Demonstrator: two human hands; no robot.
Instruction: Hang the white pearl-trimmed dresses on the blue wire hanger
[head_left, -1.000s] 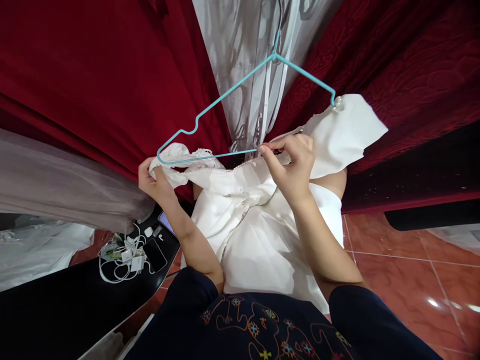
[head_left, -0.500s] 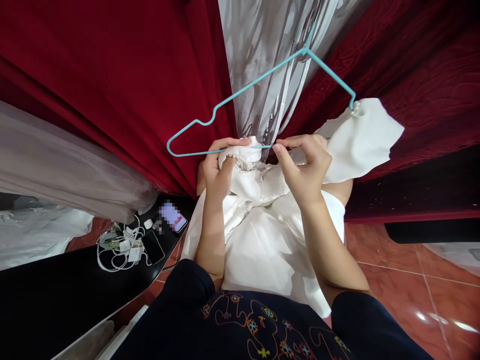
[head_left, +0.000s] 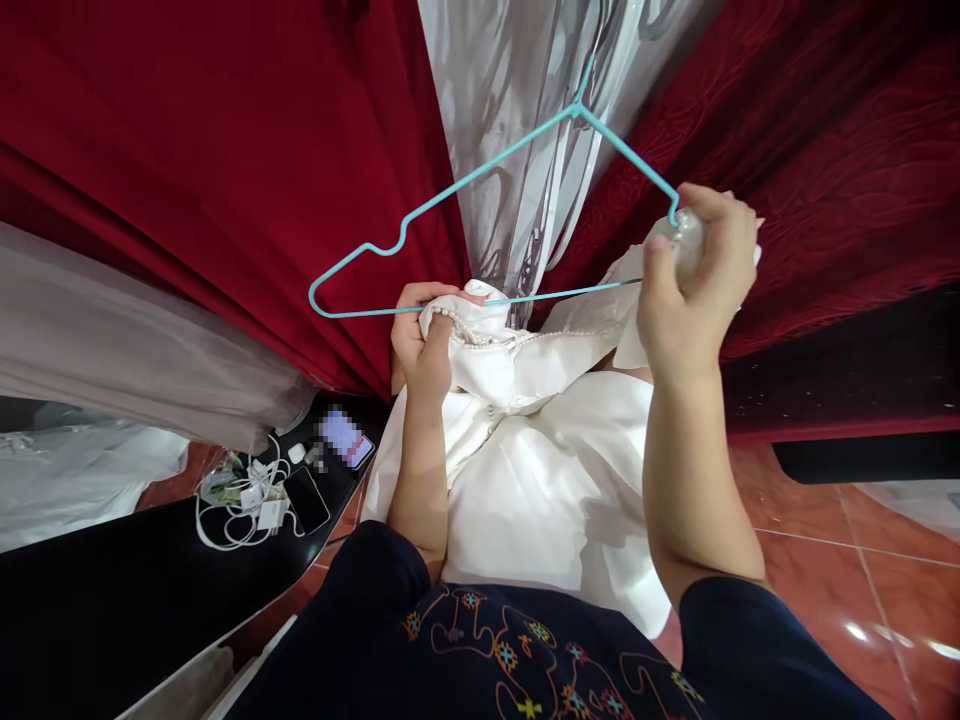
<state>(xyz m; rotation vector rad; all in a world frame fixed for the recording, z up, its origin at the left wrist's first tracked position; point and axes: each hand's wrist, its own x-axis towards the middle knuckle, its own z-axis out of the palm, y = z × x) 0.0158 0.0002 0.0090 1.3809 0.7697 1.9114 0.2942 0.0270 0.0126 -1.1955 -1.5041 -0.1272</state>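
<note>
A white dress (head_left: 540, 490) with pearl trim along its top edge lies over my lap. The light-blue hanger (head_left: 487, 168) hangs above it, its hook pointing up and away. My left hand (head_left: 424, 335) is closed around the bunched, pearl-edged bodice and touches the hanger's lower bar. At the hanger's right end, my right hand (head_left: 697, 265) grips the white fabric by the pearl strap that loops over the notch. The fingers hide most of the cloth there.
On the left, a black bench (head_left: 150, 590) holds a tangle of white cables (head_left: 240, 510), a dark phone (head_left: 307, 500) and a lit phone (head_left: 349, 440). Red drapes (head_left: 262, 150) and a grey-white curtain (head_left: 502, 120) hang in front. Reddish tiles (head_left: 817, 530) cover the floor.
My right hand has moved from the hanger's lower bar out to its right end, taking hold of the fabric there. The hanger has shifted slightly left; my left hand keeps its grip.
</note>
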